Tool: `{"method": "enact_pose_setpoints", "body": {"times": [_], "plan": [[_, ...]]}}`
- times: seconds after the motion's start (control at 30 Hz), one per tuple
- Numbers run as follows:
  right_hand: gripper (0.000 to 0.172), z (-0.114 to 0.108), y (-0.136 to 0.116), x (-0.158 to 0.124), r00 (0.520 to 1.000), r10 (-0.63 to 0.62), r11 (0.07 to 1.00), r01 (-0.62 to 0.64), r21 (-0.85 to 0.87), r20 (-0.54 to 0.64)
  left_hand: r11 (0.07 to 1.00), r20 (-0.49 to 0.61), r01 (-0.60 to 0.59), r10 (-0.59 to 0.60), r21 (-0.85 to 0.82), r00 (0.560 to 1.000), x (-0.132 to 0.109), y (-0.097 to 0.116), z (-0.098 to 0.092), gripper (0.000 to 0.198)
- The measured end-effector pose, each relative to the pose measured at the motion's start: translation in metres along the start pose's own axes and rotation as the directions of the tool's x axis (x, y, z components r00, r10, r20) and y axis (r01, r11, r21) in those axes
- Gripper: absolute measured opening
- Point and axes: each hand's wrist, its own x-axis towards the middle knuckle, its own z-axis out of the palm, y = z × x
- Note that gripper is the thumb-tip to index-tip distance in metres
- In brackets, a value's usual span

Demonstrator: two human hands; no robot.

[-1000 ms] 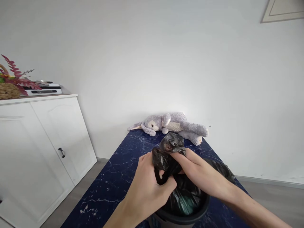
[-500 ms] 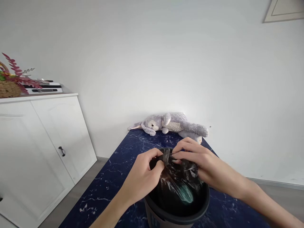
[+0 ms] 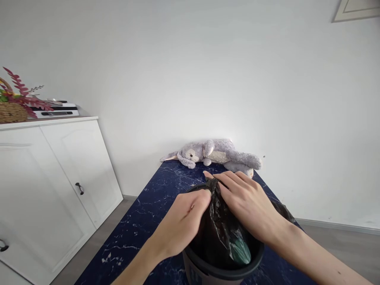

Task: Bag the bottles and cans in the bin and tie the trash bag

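A black plastic garbage bag (image 3: 218, 215) sits in a dark round trash can (image 3: 219, 273), its neck gathered and twisted above the rim. Something green (image 3: 240, 252) shows through the thin plastic; I cannot make out what it is. My left hand (image 3: 182, 221) is closed on the left side of the neck, thumb pressed against the fingers. From the right, my right hand (image 3: 247, 200) grips the same neck, its fingers reaching over the far side. A loose black flap of plastic (image 3: 283, 210) sticks out behind my right wrist.
The can stands on a blue marble-patterned table (image 3: 142, 213). A grey plush rabbit (image 3: 216, 152) lies along the far edge by the wall. A white cabinet (image 3: 59, 190) on the left carries a wicker basket (image 3: 13, 112) with pink leaves and a white device (image 3: 56, 111).
Both hands have drawn the bag's neck tighter and slightly upward. My right hand has turned over it, and the black flap now shows behind my right wrist.
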Motion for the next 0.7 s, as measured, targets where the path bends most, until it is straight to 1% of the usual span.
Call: {"method": "enact_pose_setpoints", "body": {"times": [0.03, 0.1, 0.13, 0.2, 0.3, 0.37, 0.43, 0.53, 0.6, 0.7], "plan": [[0.028, 0.0, -0.001, 0.001, 1.0, 0.016, 1.0, -0.016, -0.011, -0.021, 0.999, -0.014, 0.023, -0.023, -0.032, 1.0, 0.001, -0.001, -0.002, 0.045], [0.025, -0.002, -0.003, 0.003, 0.998, 0.034, 0.999, -0.035, -0.017, -0.059, 0.994, -0.043, 0.047, -0.051, -0.099, 0.998, 0.003, -0.005, -0.004, 0.045], [0.025, -0.002, -0.003, 0.004, 0.996, 0.037, 0.999, -0.038, -0.013, -0.075, 0.99, -0.048, 0.049, -0.055, -0.13, 0.997, 0.006, -0.007, -0.006, 0.043], [0.032, -0.003, -0.004, 0.004, 0.995, 0.031, 1.0, -0.031, 0.004, -0.091, 0.979, -0.031, 0.049, -0.057, -0.195, 0.998, 0.011, -0.011, -0.007, 0.04], [0.041, -0.004, -0.003, 0.003, 0.997, 0.024, 1.0, -0.022, 0.019, -0.079, 0.96, 0.022, 0.011, -0.005, -0.281, 1.0, 0.019, -0.014, -0.008, 0.043], [0.044, -0.005, -0.003, 0.001, 0.998, 0.018, 1.0, -0.017, 0.022, -0.057, 0.949, 0.026, -0.044, 0.055, -0.312, 0.998, 0.024, -0.014, -0.009, 0.042], [0.044, -0.006, -0.004, 0.0, 0.999, 0.014, 1.0, -0.014, 0.02, -0.04, 0.942, -0.011, -0.078, 0.079, -0.327, 0.997, 0.027, -0.013, -0.008, 0.036], [0.039, -0.01, -0.005, 0.0, 1.0, 0.003, 1.0, -0.002, 0.023, -0.027, 0.94, -0.122, -0.087, 0.049, -0.331, 0.991, 0.03, -0.013, -0.007, 0.025], [0.037, -0.013, -0.004, 0.0, 1.0, -0.018, 0.999, 0.019, 0.028, -0.02, 0.946, -0.179, -0.091, 0.035, -0.312, 0.983, 0.031, -0.014, -0.007, 0.025], [0.036, -0.017, 0.002, -0.003, 0.998, -0.061, 0.996, 0.06, 0.069, 0.004, 0.962, -0.182, -0.1, 0.054, -0.252, 0.982, 0.032, -0.018, -0.013, 0.029]]}}
